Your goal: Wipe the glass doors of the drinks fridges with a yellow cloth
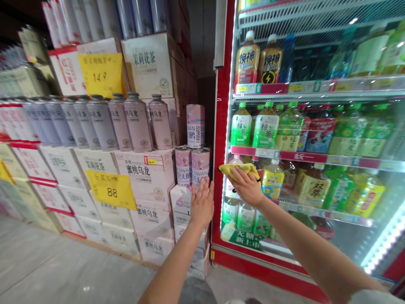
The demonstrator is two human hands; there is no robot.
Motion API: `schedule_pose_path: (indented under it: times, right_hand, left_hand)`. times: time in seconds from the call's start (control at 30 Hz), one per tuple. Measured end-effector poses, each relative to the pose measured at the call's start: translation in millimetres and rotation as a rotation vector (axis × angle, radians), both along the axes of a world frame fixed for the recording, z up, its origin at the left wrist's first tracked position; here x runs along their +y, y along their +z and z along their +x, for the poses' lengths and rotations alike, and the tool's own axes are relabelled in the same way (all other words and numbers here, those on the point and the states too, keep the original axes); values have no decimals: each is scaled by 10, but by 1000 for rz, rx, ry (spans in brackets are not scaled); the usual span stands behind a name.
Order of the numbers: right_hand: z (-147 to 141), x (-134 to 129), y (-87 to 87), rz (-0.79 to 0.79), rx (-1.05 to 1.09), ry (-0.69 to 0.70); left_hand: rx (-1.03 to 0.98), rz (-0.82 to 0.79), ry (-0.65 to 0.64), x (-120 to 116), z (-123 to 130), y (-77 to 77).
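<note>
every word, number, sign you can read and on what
"14.9": upper yellow sign
"88": lower yellow sign
"茉莉花茶": upper carton
"蜜桃乌龙": lower carton
"SWAN": pink can
"焕神": orange bottle
"绿茶": green bottle
"统一": shelf strip
"双萃": pale-label bottle
"无糖 新上市": green sticker
Most other text: too small or blurred

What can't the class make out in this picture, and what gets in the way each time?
In the head view:
Middle of the yellow cloth: under the right hand.
Base of the lower can beside the fridge: behind the left hand.
Rest of the upper-right bottle: cut off by the picture's right edge.
Small writing on the "88" sign: blurred.
</note>
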State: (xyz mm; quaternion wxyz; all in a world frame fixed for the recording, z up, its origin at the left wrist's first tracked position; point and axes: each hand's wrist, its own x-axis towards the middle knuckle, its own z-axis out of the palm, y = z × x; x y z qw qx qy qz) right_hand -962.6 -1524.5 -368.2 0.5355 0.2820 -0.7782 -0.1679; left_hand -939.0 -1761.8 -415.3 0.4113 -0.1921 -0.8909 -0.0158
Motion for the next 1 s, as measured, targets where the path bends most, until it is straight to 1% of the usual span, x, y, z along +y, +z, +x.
schedule_pose_path:
  times: [0.03, 0.07, 0.1, 0.13, 0.2, 0.27, 0.3, 0.33, 0.37, 0.4, 0.43, 0.47, 0.5, 0.53, 0.57, 0.6, 0.67, 0.73, 0.77, 0.8, 0.87, 0.9, 0.93, 0.97, 1.0]
  right_hand:
    - [32, 7, -82, 61, -25, 17]
    - [46, -1, -117, 115, -55, 31]
    - [38, -21, -97, 159, -82, 43]
    - [11, -51, -25, 192, -101, 51]
    - [-73, -113, 219, 211, -113, 52]
    - [-135, -127, 451, 167, -92, 43]
    - [-137, -105, 508, 124, -73, 30]
    - [-114, -65, 508, 68, -50, 5]
    - [-70, -10, 449, 5, -25, -29]
    - [-10, 53, 342, -52, -3, -66]
    - [54, 117, 206, -105, 17, -109]
    - [113, 178, 65, -124, 19, -132]
    - [156, 232, -56, -79, 1, -119]
    - [178, 277, -137, -9, -30, -100]
    - [181, 316, -169, 61, -59, -80]
    - [167, 350, -151, 126, -83, -62]
    - [129, 419, -28, 187, -96, -55]
    - [130, 499, 68, 139, -60, -85]
    - [157, 542, 61, 78, -29, -115]
    - [201, 586, 12, 6, 4, -152]
    - [313, 664, -171, -90, 46, -204]
    - [363, 697, -264, -80, 45, -202]
    - [400, 726, -331, -35, 31, -180]
    - [419, 753, -357, 29, 9, -147]
    - [421, 783, -336, 91, -16, -113]
  left_hand:
    - [4, 0, -6, -2, -8, -24]
    - [6, 2, -10, -1, -16, -46]
    - [7, 8, -13, 5, -22, -64]
    - [7, 17, -16, 17, -29, -76]
    - [3, 36, -25, 58, -41, -82]
    - [-4, 50, -36, 119, -57, -69]
    - [-6, 53, -44, 155, -67, -57]
    - [-6, 54, -51, 192, -79, -43]
    - [-4, 55, -58, 229, -92, -26]
    - [2, 56, -66, 266, -108, -7]
    - [9, 59, -72, 300, -126, 14]
    - [19, 63, -76, 332, -146, 37]
    - [29, 68, -79, 361, -168, 63]
    - [37, 73, -80, 387, -192, 89]
    - [43, 78, -81, 411, -218, 116]
    - [46, 81, -82, 434, -243, 142]
    - [45, 73, -87, 479, -291, 187]
    - [37, 41, -95, 525, -331, 216]
    - [33, 21, -99, 549, -347, 223]
    - [32, 4, -100, 573, -360, 226]
    - [32, -10, -102, 624, -379, 226]
    - [34, -10, -106, 651, -385, 225]
    - [36, -9, -115, 680, -391, 225]
    - [40, -10, -128, 709, -397, 228]
    - [45, -12, -142, 740, -405, 233]
